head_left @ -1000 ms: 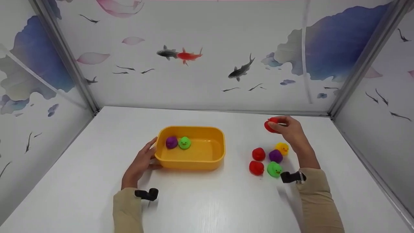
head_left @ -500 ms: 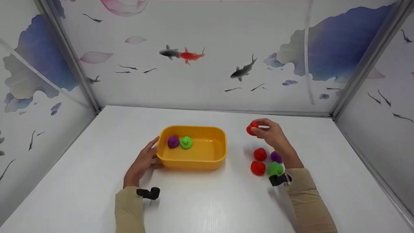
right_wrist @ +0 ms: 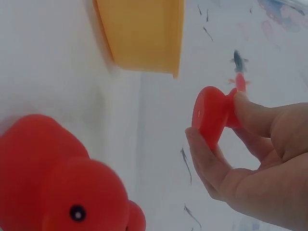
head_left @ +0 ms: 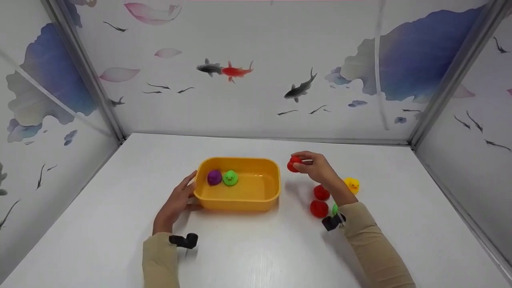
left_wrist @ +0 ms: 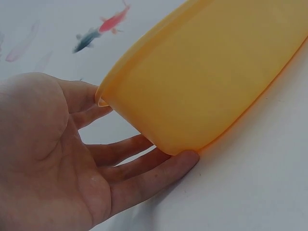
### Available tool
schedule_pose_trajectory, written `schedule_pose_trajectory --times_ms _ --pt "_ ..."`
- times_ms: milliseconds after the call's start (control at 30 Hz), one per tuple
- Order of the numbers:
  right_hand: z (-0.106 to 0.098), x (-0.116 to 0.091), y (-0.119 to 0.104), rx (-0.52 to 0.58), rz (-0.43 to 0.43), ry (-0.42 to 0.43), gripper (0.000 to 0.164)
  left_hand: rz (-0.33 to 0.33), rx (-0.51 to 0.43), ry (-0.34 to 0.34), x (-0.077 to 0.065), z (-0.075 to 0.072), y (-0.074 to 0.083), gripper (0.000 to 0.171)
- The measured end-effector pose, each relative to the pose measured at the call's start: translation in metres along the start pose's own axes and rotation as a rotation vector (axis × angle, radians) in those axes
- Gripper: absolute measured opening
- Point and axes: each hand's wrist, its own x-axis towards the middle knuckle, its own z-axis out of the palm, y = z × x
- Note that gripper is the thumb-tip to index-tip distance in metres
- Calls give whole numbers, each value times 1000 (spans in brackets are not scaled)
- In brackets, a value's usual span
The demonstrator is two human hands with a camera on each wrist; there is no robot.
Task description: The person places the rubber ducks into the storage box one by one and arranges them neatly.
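My right hand [head_left: 316,166] pinches a red rubber duck [head_left: 295,164] between thumb and fingers. It holds the duck in the air just right of the yellow basin [head_left: 236,205]; the right wrist view shows this duck [right_wrist: 211,113] with its flat base facing the basin. My left hand [head_left: 178,200] rests on the basin's left end. In the left wrist view, its fairly straight fingers [left_wrist: 139,185] touch the rim and lower side. Inside the basin sit a purple duck [head_left: 215,177] and a green duck [head_left: 230,178], side by side at the left.
Right of the basin stand two red ducks [head_left: 319,209], a yellow duck [head_left: 352,185] and a green duck [head_left: 335,209] partly behind the right wrist. White patterned wall panels [head_left: 256,120] enclose the white table [head_left: 248,248] at the back and sides.
My right hand has moved left with the red duck, from beyond the loose ducks towards the basin. Its arm now hides the loose purple duck. The left hand has stayed at the basin.
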Motion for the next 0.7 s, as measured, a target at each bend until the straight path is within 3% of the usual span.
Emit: schedule_pose_trajectory --times_ms 267,467,700 --pt "19 13 -21 -14 -75 -84 39 -3 -3 20 2 0 -2 54" --pt "34 25 -34 -32 -55 -91 38 -16 -1 20 3 1 -3 52" --pt "49 35 -52 -87 -82 -184 37 -16 -1 17 2 1 -1 53"
